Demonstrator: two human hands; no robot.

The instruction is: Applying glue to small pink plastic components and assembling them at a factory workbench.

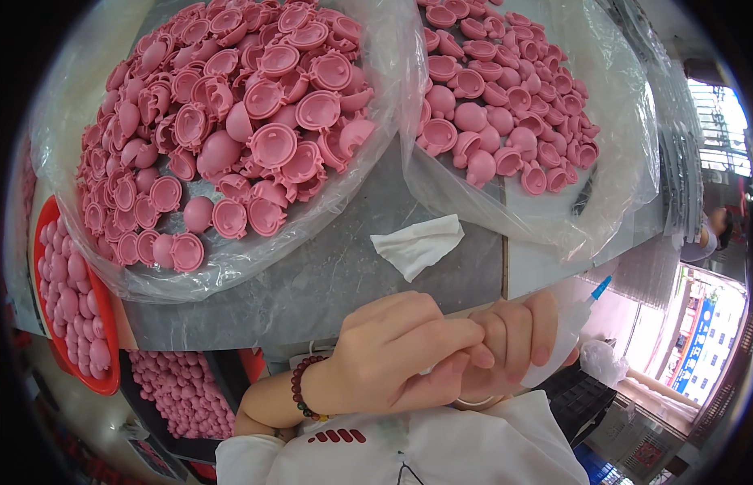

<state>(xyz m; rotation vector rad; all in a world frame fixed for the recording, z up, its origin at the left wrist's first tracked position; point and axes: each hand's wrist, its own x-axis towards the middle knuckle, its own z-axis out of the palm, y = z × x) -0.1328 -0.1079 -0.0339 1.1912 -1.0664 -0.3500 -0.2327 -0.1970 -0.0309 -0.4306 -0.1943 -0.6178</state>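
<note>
Close in front of my white shirt, my two hands meet just past the near edge of the grey table. My left hand (405, 347), with a beaded bracelet at its wrist, is closed, its fingertips against the fingers of my right hand. Whatever it may pinch is hidden. My right hand (514, 335) has its fingers curled round a translucent white squeeze bottle (561, 343), whose blue nozzle tip points up and to the right. A crumpled white cloth (419, 245) lies on the table just beyond my hands.
Clear plastic bags lie spread on the grey table (312, 303), with pink half-round shells (273, 145) heaped at left and smaller pink pieces (518, 101) at right. At the left edge stands a red basin (109, 323) of pink balls, beside a black crate of pink pieces (182, 392).
</note>
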